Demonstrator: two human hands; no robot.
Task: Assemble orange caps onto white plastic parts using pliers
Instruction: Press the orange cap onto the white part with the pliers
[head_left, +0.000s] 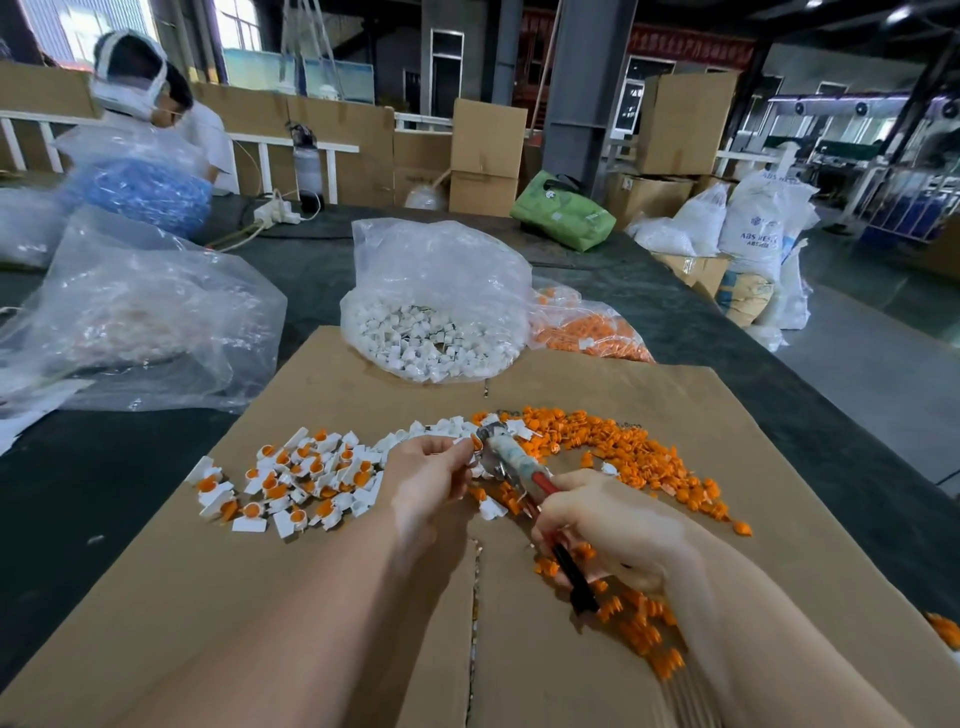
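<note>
While the left hand (434, 470) pinches a small, light white plastic part (464, 442) by its rigid body, the right hand (597, 519) grips red-handled metal pliers (511, 462) over the cardboard-covered worktop (260, 597), their jaws at its brittle-looking orange cap (476, 443).

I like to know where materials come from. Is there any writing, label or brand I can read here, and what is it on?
"ABS RESIN": on the white sack at the right, under a small blue logo; a smaller line beneath is blurred.
Red banner on the far wall: light characters, too blurred to read.
Faint print on the cardboard sheet by the orange caps: too small to read.
Green bag: only a picture, no readable words.
</note>
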